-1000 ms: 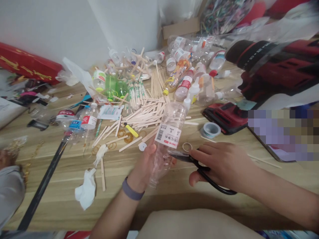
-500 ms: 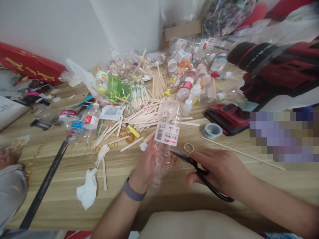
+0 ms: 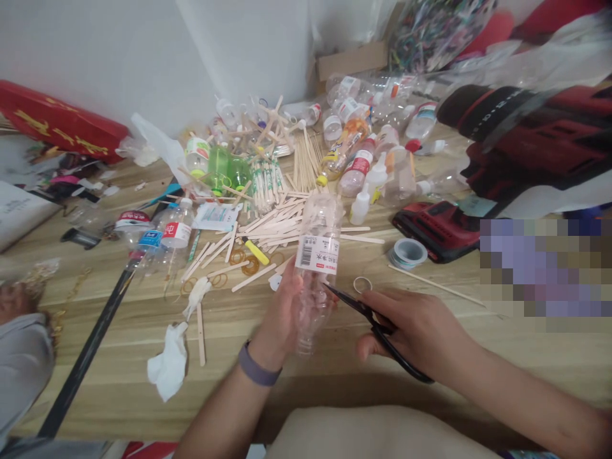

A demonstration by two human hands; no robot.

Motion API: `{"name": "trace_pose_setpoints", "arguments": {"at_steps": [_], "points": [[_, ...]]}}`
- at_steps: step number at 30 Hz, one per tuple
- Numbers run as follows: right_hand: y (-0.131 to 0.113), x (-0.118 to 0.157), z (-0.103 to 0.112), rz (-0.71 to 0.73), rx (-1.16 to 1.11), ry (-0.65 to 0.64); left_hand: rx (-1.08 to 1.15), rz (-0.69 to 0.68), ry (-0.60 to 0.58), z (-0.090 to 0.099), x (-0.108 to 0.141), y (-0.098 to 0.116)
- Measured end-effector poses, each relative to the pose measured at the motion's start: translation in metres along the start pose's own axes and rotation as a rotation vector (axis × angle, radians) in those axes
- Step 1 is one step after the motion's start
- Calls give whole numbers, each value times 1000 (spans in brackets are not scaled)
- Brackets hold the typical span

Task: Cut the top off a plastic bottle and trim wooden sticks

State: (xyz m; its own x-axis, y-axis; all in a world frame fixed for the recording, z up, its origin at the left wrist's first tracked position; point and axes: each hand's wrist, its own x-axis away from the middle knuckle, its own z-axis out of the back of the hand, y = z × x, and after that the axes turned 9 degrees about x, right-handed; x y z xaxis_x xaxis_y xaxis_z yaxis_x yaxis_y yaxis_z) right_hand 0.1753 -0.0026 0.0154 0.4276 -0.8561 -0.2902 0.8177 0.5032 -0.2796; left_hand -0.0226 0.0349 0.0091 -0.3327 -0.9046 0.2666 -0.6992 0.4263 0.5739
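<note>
A clear plastic bottle [image 3: 319, 220] with a white label is tilted in my left hand [image 3: 287, 296], whose fingers wrap round its lower half from the left. My right hand [image 3: 414, 325] grips a pair of black-handled scissors [image 3: 351, 301]. Their blades look closed together, and the tip is at the bottle's side just below the label; whether it pierces the plastic I cannot tell. A small pale ring [image 3: 362, 285] lies on the table beyond the scissors. Behind the bottle spreads a heap of wooden craft sticks [image 3: 275, 223].
A red and black power drill [image 3: 521, 140] stands at the right, beside a grey tape roll [image 3: 407, 253]. Several plastic bottles [image 3: 358, 162] crowd the back. Crumpled tissue [image 3: 168, 366] lies at the left, and another person's hand [image 3: 16, 303] rests at the left edge.
The bottle has turned slightly and shifted a little to the left in my left hand. The scissors' tip stays at its side, and their handles have shifted slightly up and left.
</note>
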Motion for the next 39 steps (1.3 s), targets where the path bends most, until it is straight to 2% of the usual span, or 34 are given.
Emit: {"name": "trace_pose_setpoints", "arguments": {"at_steps": [8,17,23,28,32,36,39], "points": [[4,-4,13,-2,-1,-91,-23,-47,45,0,0,3],[3,-8,14,-20,31,-163,-1,-72,51,-1,-1,1],[6,-10,14,5,53,-143,17,-79,43,-1,-1,1],[15,-4,4,134,119,-22,72,-74,64,3,-3,3],[19,0,2,114,173,44,53,-59,57,5,-5,4],[20,-2,3,92,122,34,37,-38,86,4,-5,3],[24,1,-2,87,148,-39,39,-65,124,3,-6,3]]}}
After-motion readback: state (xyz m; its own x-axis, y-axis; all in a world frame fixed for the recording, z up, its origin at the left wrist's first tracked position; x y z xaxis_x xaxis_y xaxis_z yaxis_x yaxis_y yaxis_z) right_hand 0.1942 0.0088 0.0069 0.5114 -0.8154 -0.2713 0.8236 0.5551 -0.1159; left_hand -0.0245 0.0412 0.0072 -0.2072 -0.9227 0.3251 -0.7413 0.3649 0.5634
